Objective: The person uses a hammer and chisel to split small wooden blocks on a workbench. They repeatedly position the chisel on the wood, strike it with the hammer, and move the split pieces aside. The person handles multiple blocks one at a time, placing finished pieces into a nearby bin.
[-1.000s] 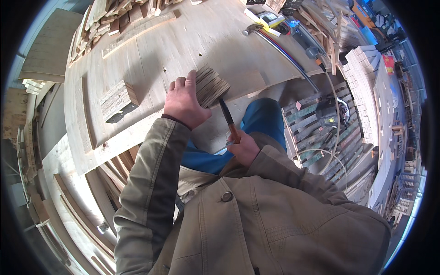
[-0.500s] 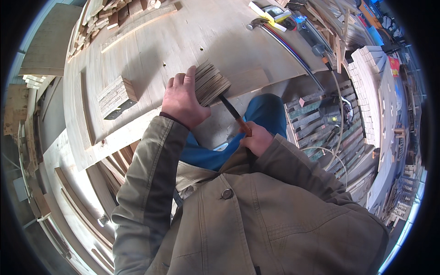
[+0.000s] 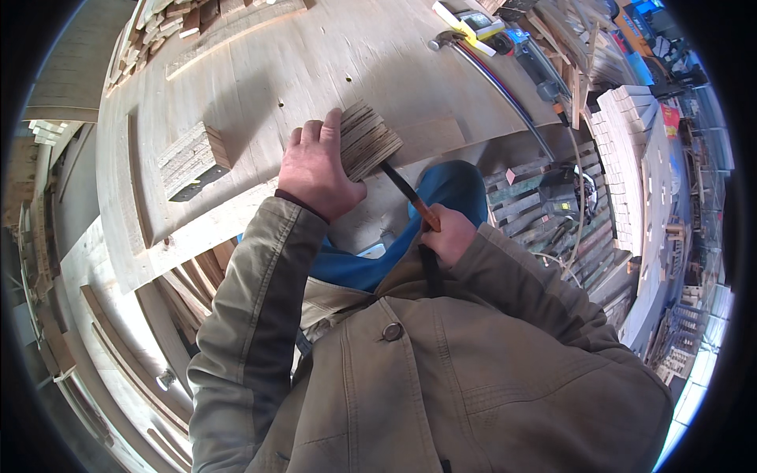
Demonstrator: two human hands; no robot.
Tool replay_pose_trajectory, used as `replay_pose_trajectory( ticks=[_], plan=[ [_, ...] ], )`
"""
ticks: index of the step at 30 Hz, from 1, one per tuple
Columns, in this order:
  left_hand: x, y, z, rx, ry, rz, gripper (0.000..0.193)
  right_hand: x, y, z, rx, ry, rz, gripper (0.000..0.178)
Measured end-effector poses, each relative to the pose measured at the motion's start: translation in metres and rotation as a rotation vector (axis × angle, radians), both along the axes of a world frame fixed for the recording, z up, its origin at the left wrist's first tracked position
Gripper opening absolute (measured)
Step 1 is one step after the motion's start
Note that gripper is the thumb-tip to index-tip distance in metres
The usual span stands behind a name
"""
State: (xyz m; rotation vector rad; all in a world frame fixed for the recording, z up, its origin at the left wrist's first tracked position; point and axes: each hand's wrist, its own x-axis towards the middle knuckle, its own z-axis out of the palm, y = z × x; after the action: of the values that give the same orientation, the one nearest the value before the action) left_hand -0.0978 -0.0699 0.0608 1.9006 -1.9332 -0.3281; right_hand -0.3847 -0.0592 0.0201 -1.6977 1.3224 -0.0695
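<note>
My left hand [image 3: 319, 169] is closed on the left side of a block of layered wood strips [image 3: 369, 140] at the near edge of the workbench [image 3: 244, 110]. Its thumb points right along the near side. In my right hand [image 3: 451, 236] is a slim hand tool with a dark shank and orange-brown handle [image 3: 426, 214]. The shank slants up to the left and its far end meets the block's near right corner. The tip is hidden there, so its exact kind cannot be told. A second layered wood block [image 3: 193, 162] lies on the bench left of my hand.
A claw hammer [image 3: 449, 38] lies at the back right of the bench by a yellow-and-white tool [image 3: 473, 31]. Wood offcuts [image 3: 162, 27] are piled at the back left. A thin strip [image 3: 137, 181] lies at left. Slatted pallet boards [image 3: 512, 209] and a cable [image 3: 582, 181] are at right.
The view has shifted slightly. My right hand and the tool have moved a little nearer my body; the left hand stays on the block.
</note>
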Motion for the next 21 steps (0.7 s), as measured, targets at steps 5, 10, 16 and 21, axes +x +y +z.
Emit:
replay_pose_trajectory(
  ticks=[5,10,16,21],
  plan=[
    [-0.001,0.001,-0.003,-0.018,0.016,0.02,0.104,0.004,0.005,-0.004,-0.03,0.022,-0.011,0.017],
    [-0.001,0.001,-0.007,-0.029,0.051,0.035,0.105,0.011,0.019,-0.009,-0.021,-0.042,-0.08,0.015],
    [-0.001,0.0,-0.009,-0.028,0.045,0.033,0.104,0.023,0.033,-0.016,-0.015,-0.095,-0.131,0.014],
    [-0.003,0.001,-0.01,-0.056,0.043,0.041,0.104,0.041,0.05,-0.026,0.103,-0.198,-0.258,0.011]
  ],
)
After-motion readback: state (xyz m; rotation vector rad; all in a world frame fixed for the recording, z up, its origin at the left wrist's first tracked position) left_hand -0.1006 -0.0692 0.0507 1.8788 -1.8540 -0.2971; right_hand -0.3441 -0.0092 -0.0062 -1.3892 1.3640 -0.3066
